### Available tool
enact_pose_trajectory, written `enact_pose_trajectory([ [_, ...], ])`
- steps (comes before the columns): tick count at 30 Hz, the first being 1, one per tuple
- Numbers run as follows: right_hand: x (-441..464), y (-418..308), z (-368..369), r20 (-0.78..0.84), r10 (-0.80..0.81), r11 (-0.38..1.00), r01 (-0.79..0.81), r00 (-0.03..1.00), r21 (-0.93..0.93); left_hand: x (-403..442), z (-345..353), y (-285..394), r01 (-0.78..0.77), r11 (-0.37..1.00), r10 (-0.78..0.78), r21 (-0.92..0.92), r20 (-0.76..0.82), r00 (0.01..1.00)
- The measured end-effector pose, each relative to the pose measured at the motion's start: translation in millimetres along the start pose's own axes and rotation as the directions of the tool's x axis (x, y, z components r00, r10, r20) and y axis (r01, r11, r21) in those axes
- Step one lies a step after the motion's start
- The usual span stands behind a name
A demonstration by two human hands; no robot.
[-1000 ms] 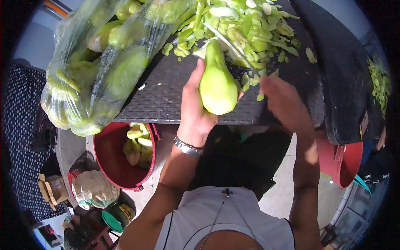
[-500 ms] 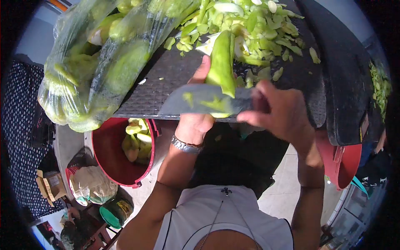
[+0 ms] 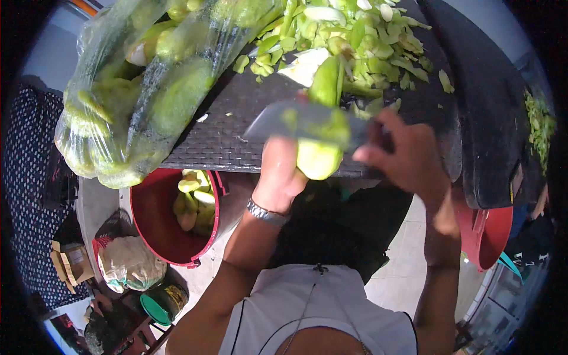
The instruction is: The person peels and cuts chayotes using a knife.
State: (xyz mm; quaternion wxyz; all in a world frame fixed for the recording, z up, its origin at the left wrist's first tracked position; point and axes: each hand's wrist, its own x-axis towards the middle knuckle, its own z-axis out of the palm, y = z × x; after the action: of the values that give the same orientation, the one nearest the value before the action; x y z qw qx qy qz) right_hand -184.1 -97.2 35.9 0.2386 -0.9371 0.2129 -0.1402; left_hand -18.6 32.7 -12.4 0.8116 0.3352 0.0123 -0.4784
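A pale green, pear-shaped fruit (image 3: 319,161) is held in my left hand (image 3: 279,168) at the front edge of the dark woven table (image 3: 236,121). My right hand (image 3: 408,151) is closed on the handle of a wide-bladed knife (image 3: 302,121). The blade, blurred by motion, lies across the fruit and hides its middle and some of my left fingers. Just beyond the fruit is a heap of green peelings (image 3: 370,47). To the left, a clear plastic bag (image 3: 136,112) full of green fruit rests on the table.
Below the table at left stands a red bucket (image 3: 148,222) with fruit pieces inside. Another red bucket (image 3: 497,236) is at right. A filled sack (image 3: 133,263), a green-lidded tub (image 3: 157,307) and a cardboard box (image 3: 74,263) sit at lower left.
The knife has come from the right side over the fruit and stays across it, now slightly higher than half a second ago. The fruit has dipped and shifted within my left hand.
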Motion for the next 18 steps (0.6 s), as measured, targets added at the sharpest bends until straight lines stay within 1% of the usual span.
enact_pose_trajectory([
  [1,-1.5,-6.2,4.6,0.002,-0.056,0.998,0.056,0.998,0.040,7.1,-4.6,5.9,0.074,0.977,-0.099,0.200,0.120,0.988],
  [2,-1.1,-12.5,9.7,-0.001,-0.113,0.991,0.113,0.994,0.078,11.2,-3.0,4.6,0.108,0.985,-0.131,0.133,0.179,0.975],
  [3,-1.0,-17.0,13.3,-0.002,-0.168,0.979,0.167,0.986,0.120,11.6,-0.7,4.0,0.103,0.985,-0.125,0.139,0.163,0.979],
  [4,-0.4,-19.5,14.2,0.008,-0.170,0.978,0.168,0.985,0.120,11.3,-0.1,3.4,0.096,0.985,-0.117,0.145,0.144,0.983],
  [6,1.1,-24.0,15.2,0.027,-0.177,0.977,0.173,0.984,0.124,10.2,-2.6,3.3,0.141,0.987,-0.154,0.080,0.185,0.971],
  [7,2.3,-22.8,15.9,0.008,-0.185,0.979,0.183,0.983,0.084,10.9,-3.1,2.7,0.164,0.985,-0.170,0.046,0.211,0.963],
  [9,4.3,-16.4,15.7,-0.027,-0.195,0.981,0.195,0.981,-0.003,10.3,-7.5,-2.0,0.057,0.983,-0.082,0.173,0.141,0.987],
  [10,4.5,-10.3,12.3,-0.029,-0.156,0.987,0.155,0.987,-0.046,4.1,-0.1,0.4,0.009,0.971,-0.036,0.238,0.108,0.993],
  [11,6.0,-1.5,6.7,-0.035,-0.124,0.989,0.120,0.992,-0.092,-7.5,11.7,-0.6,-0.017,0.986,0.009,0.166,0.046,0.999],
  [12,7.9,2.4,3.5,-0.040,-0.095,0.987,0.088,0.995,-0.135,-8.2,9.5,-0.2,-0.017,0.987,0.007,0.161,0.063,0.998],
  [13,6.5,-1.0,3.5,-0.040,-0.068,0.996,0.066,0.997,-0.066,-8.2,5.2,-0.1,-0.015,0.988,0.003,0.156,0.077,0.997],
  [15,4.8,-9.2,6.7,-0.044,-0.121,0.991,0.118,0.992,-0.066,-0.2,1.3,-1.6,0.002,0.986,-0.022,0.169,0.120,0.992],
  [16,3.8,-11.0,7.5,-0.045,-0.144,0.988,0.141,0.989,-0.065,-1.9,1.2,-3.2,-0.018,0.984,0.003,0.179,0.083,0.997],
  [18,10.2,0.4,2.9,-0.102,-0.091,0.991,0.080,0.991,-0.107,-8.4,4.6,-3.2,-0.057,0.977,0.056,0.206,0.009,0.998],
])
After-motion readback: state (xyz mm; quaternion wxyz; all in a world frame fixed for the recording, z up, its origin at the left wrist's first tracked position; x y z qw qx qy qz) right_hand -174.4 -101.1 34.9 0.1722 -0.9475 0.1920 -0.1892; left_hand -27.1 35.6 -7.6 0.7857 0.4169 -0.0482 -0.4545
